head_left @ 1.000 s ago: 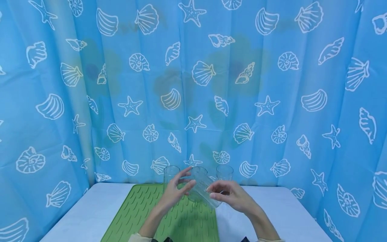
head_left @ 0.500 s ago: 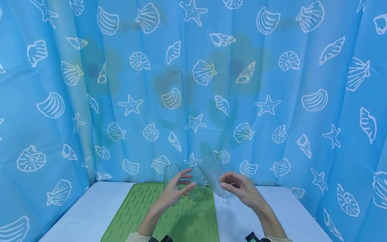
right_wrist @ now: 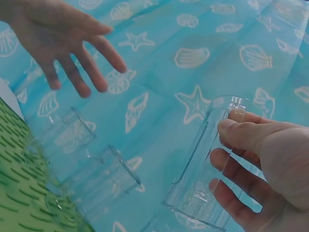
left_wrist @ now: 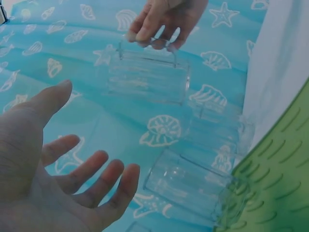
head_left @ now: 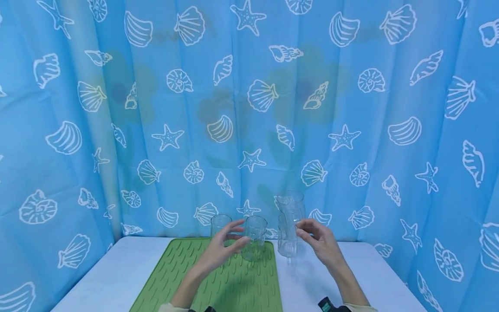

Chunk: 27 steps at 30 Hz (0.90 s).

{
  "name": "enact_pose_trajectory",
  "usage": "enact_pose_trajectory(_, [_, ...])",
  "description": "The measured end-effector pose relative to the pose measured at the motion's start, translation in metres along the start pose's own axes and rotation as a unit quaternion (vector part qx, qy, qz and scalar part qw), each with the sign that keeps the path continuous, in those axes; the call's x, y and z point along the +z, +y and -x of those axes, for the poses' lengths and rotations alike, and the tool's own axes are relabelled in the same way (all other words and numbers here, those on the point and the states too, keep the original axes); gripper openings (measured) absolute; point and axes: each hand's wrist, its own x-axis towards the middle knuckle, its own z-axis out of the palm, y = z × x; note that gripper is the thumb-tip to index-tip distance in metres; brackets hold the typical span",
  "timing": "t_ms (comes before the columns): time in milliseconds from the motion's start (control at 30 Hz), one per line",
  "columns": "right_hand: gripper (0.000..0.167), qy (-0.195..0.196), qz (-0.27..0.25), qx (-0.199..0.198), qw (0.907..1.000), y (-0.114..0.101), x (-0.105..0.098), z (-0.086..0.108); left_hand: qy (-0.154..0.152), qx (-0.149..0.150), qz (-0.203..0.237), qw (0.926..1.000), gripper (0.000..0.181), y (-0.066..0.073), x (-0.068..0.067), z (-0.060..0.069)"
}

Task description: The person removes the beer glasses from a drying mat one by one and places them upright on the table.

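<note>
My right hand grips a clear glass mug by its handle, raised above the right part of the table. Fingers curl through the handle in the left wrist view, where the held mug shows its transparent side. My left hand hangs over the green mat with spread fingers and nothing in them. Near its fingertips, a glass stands upright on the mat's right side. Partly behind the left hand is another glass. A third glass stands on the white table, partly overlapped by the held mug.
The green ridged mat covers the middle-left of the white table. A blue curtain with white shell prints hangs behind the table and along both sides.
My right hand has carried the mug to the right, off from beside the left hand, and the mug has turned from strongly tilted to nearly upright. The left hand has barely moved.
</note>
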Motion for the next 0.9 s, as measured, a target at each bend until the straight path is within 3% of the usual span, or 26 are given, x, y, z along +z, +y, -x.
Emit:
enact_pose_trajectory(167, [0.032,0.016,0.002,0.01,0.9998,0.006,-0.005,0.0,0.028,-0.011,-0.047,0.9984,0.054,-0.004,-0.004,0.007])
enact_pose_trajectory(367, [0.03,0.032,0.033,-0.008,0.9989,0.018,-0.015,0.002,0.071,-0.041,-0.11,0.9905,0.053,-0.011,-0.013,0.017])
enact_pose_trajectory(500, [0.033,0.045,0.05,0.015,0.9976,0.026,-0.021,0.002,0.091,-0.05,-0.172,0.9796,0.056,-0.019,-0.022,0.029])
enact_pose_trajectory(633, [0.034,0.059,0.047,0.046,0.9961,0.034,-0.026,0.001,0.104,-0.061,-0.237,0.9641,0.059,-0.029,-0.032,0.044])
enact_pose_trajectory(900, [0.035,0.06,0.037,0.041,0.9966,0.058,-0.031,0.004,0.101,-0.083,-0.312,0.941,0.062,-0.046,-0.046,0.073])
